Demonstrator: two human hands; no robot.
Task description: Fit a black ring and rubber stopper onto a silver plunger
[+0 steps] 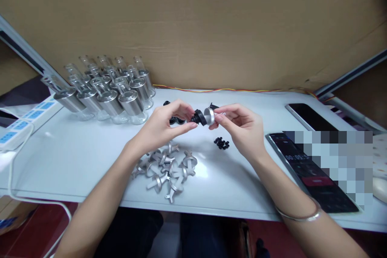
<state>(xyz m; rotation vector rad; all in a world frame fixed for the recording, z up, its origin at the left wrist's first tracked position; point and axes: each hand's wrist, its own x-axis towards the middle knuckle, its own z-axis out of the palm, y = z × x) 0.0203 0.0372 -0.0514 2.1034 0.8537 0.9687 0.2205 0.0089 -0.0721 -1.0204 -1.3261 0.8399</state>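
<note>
Over the middle of the table, my left hand (172, 120) pinches a black ribbed stopper (198, 117) between thumb and fingers. My right hand (242, 125) grips a silver metal spout cap (209, 116) with a round disc, its face turned to the stopper. The two parts meet or nearly meet; I cannot tell whether they are joined. Beneath my left forearm lies a pile of similar silver spout caps (175, 167) with pale stems. Small black pieces (222, 143) form a cluster below my right hand. Behind my left hand are more black round parts (172, 120), partly hidden.
Several glass bottles with metal sleeves (107, 102) stand at the back left. A white power strip (27, 121) with a cable lies along the left edge. Two phones (305, 115) lie at the right, the nearer showing a timer. A cardboard wall (211, 28) closes off the back.
</note>
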